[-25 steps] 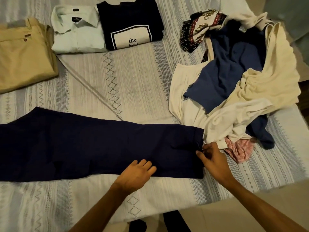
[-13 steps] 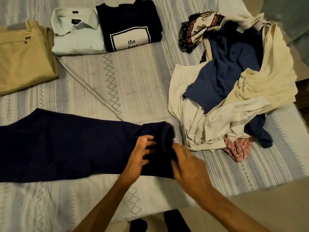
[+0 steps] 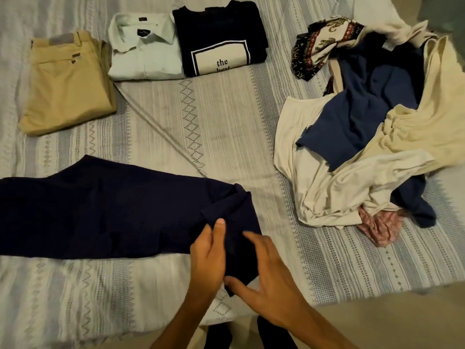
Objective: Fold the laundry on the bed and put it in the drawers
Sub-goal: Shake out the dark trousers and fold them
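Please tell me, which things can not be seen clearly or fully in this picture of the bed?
- Navy trousers: the left end is cut by the head view's frame edge; the near end lies under the left hand and right hand.
- Black T-shirt: the fold hides the print below "the".
- Pink cloth: mostly buried under the unfolded pile.
- Drawers: nowhere in view.

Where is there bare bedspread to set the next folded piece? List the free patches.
Free: the middle of the bedspread, bordered by the white shirt and black tee above, the navy trousers below, the khaki trousers left. Also the front-left strip below the navy trousers. Crowded: the unfolded pile on the right.
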Tool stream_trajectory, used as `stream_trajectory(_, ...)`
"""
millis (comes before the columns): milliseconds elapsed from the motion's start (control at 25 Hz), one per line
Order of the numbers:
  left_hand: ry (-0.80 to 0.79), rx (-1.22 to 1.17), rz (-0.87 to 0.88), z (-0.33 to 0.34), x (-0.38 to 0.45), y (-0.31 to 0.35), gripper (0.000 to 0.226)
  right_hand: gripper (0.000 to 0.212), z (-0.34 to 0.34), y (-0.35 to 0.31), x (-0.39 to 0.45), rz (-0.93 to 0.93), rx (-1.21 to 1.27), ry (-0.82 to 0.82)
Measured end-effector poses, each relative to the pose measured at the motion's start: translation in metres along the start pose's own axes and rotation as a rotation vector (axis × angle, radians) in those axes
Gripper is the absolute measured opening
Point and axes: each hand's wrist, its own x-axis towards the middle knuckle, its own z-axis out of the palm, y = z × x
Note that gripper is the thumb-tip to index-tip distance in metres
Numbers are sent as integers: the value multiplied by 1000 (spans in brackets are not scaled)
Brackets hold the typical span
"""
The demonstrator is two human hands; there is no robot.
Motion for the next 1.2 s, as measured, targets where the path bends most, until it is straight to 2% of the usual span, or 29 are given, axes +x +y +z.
stream_trajectory(40,-128,-29,-19,1,-7,9,39,97,-3,-8,-4,23,101,33)
stream_trajectory(80,-320,-49,-49,3,-14,19,39,94,-9,-15,-7,66,183,86)
stream_trajectory(160,-701,20,-78,14,-18,38,47,55,-25,-9,-6,191,267,322)
stream_trajectory(200,-818,67,-59,22,-14,41,49,34,-38,2,0,305,309,439)
stream_trajectory(240,-851,115,-16,28,-8,42,48,24,-54,19,8,434,397,522)
stream_trajectory(280,-806,165,59,32,2,37,40,25,-72,41,17,552,500,560)
stream_trajectory(360,-585,315,261,30,37,12,23,30,-104,81,30,692,610,518)
stream_trajectory(440,-362,585,469,17,87,-12,30,26,-121,113,41,745,597,404)
stream_trajectory(520,-231,912,542,-3,138,-23,48,20,-125,121,50,729,576,349)
stream_trajectory(560,-230,1034,571,-11,161,-24,54,21,-124,119,54,669,518,394)
stream_trajectory(640,-343,1201,639,-20,195,-23,52,33,-121,106,60,489,330,573)
stream_trajectory(720,-473,1269,695,-17,211,-18,41,23,-115,96,65,340,186,705)
stream_trajectory(760,-505,1250,705,-13,214,-13,34,19,-112,95,66,306,153,712)
stream_trajectory(880,-636,1129,653,-4,215,1,23,33,-110,91,76,389,209,654)
stream_trajectory(960,-733,1106,641,2,213,5,24,41,-116,92,84,444,268,660)
stream_trajectory(1040,-730,1137,677,9,213,5,27,34,-125,97,85,414,295,705)
stream_trajectory(1120,-646,1109,705,12,216,7,28,20,-134,99,78,394,325,787)
stream_trajectory(1200,-649,1123,657,16,219,10,49,14,-135,97,65,335,319,797)
